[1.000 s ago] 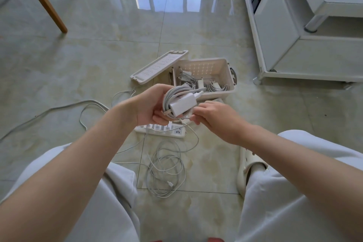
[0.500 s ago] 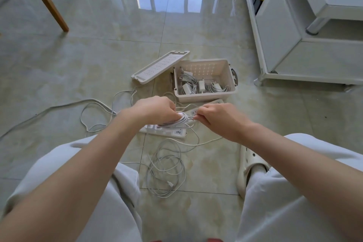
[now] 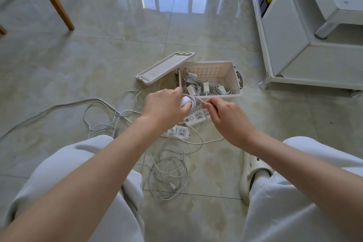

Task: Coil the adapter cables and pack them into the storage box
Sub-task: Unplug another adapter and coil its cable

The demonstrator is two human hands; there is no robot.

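My left hand (image 3: 163, 107) is shut on a white adapter with its coiled cable (image 3: 188, 101), just in front of the storage box. My right hand (image 3: 225, 117) pinches the loose end of that cable (image 3: 200, 101) a little to the right. The cream storage box (image 3: 234, 76) stands open on the floor behind both hands, with several coiled white adapters and cables (image 3: 206, 87) inside. Its lid (image 3: 165, 68) leans at the box's left side. A loose heap of white cables (image 3: 169, 171) lies on the tiles between my knees.
Two white power strips (image 3: 197, 118) lie under my hands, with long cords (image 3: 102, 112) trailing left across the floor. A white cabinet (image 3: 290, 49) stands at the right, wooden chair legs (image 3: 53, 0) at the far left. My slipper (image 3: 253, 175) rests at the lower right.
Both hands turned over, dipped toward the power strips, then moved forward toward the box's front edge. The adapter, first held up in plain view, is now mostly covered by my left hand.
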